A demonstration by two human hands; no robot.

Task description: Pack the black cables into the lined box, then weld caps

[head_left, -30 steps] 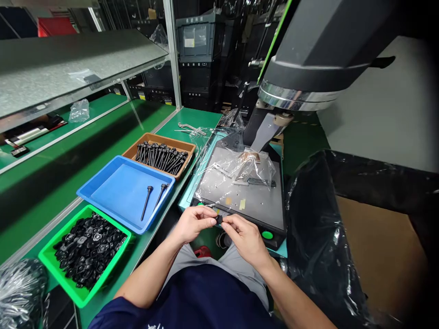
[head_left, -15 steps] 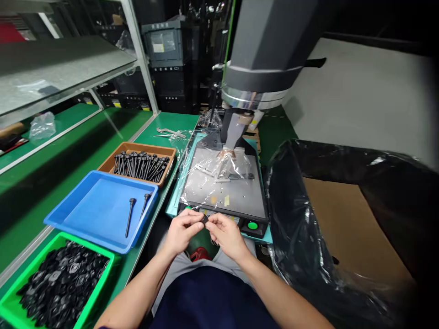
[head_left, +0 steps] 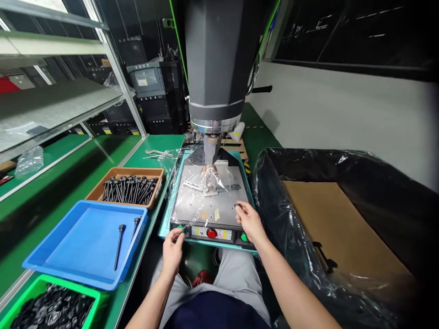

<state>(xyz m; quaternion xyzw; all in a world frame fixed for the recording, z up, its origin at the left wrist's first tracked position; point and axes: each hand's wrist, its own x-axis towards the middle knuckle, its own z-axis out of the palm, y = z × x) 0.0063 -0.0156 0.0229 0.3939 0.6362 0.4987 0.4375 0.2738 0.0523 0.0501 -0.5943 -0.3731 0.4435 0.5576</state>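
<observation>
A press machine stands over a grey base plate partly covered by clear plastic film, with a small fixture under the horn. My left hand rests at the front left corner of the base, fingers curled by the left green button. My right hand lies over the plate's front right, fingertips pinched on a small dark piece, just above the right green button. A red button sits between them.
A blue tray at the left holds two black pins. Behind it a brown tray holds several black pins. A green bin of black parts is at the lower left. A black-bagged cardboard box fills the right.
Both hands were together at my lap, holding a small black part. They have parted: the left went to the machine's left front corner, the right onto the plate. The view tilted up.
</observation>
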